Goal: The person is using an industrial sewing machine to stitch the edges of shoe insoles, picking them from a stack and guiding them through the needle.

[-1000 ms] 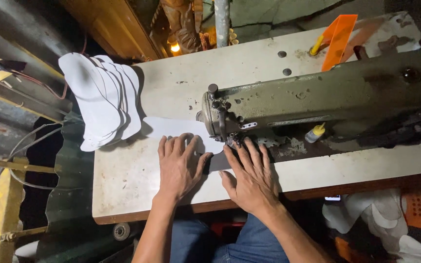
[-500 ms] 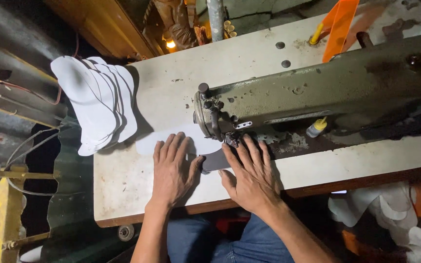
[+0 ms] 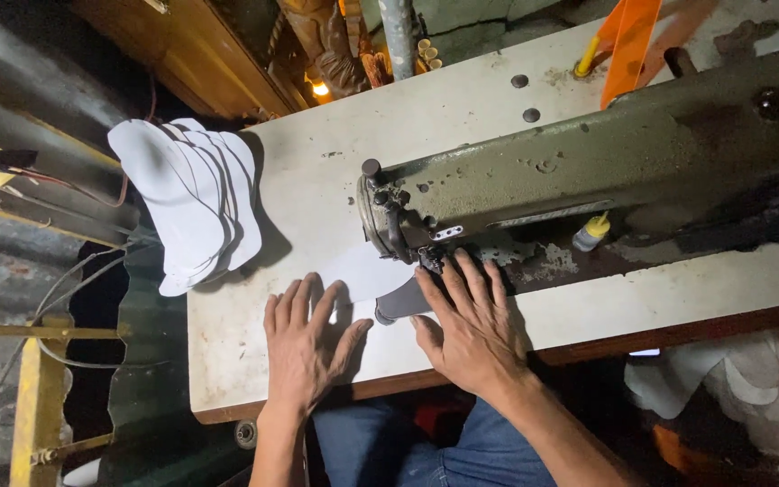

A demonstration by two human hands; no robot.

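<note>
My left hand (image 3: 307,344) lies flat, fingers spread, on the near edge of a white cut piece (image 3: 360,271) on the sewing table. My right hand (image 3: 472,323) presses flat, fingers apart, beside it, with its fingertips close to the needle area of the olive-green sewing machine (image 3: 606,176). A grey piece (image 3: 400,300) shows between the two hands under the machine head. Neither hand grips anything. The needle itself is hidden behind the machine head.
A fanned stack of white cut pieces (image 3: 187,200) overhangs the table's far left corner. The pale table top (image 3: 254,361) ends near my lap. An orange strip (image 3: 631,43) and small yellow-capped bottle (image 3: 591,232) sit by the machine. White pieces (image 3: 732,388) lie at lower right.
The white piece has slid to the right under the machine head. Both hands stay flat and have followed it slightly toward the machine.
</note>
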